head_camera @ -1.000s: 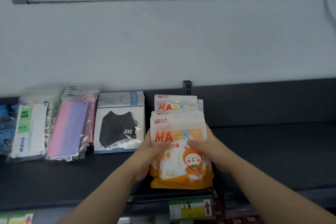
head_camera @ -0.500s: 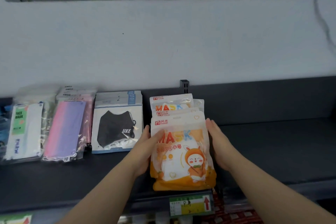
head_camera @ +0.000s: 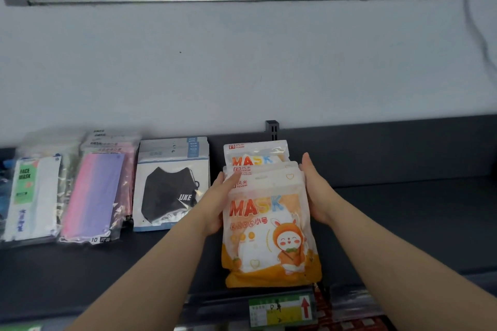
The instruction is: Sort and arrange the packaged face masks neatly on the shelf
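The left hand [head_camera: 215, 201] and the right hand [head_camera: 316, 191] were both flat and open, palms turned inward, pressed against opposite long edges of the orange mask pack stack [head_camera: 269, 223]. Neither hand was closed around a pack; the left thumb lay across the upper left corner of the front pack. The stack lay between the hands on the dark shelf [head_camera: 403, 223], near its middle, with the front pack reaching the shelf's front edge and further packs of the same kind fanned out behind it toward the back panel.

To the left of the stack, just beside the left hand, lay a stack of black mask packs [head_camera: 172, 185]. Further left lay the pink and purple mask packs [head_camera: 94, 196], then the white face mask packs [head_camera: 32, 196]. The shelf to the right of the stack was bare. A price label [head_camera: 281, 310] hung on the front rail below the stack. A white wall [head_camera: 242, 62] rose behind the shelf.
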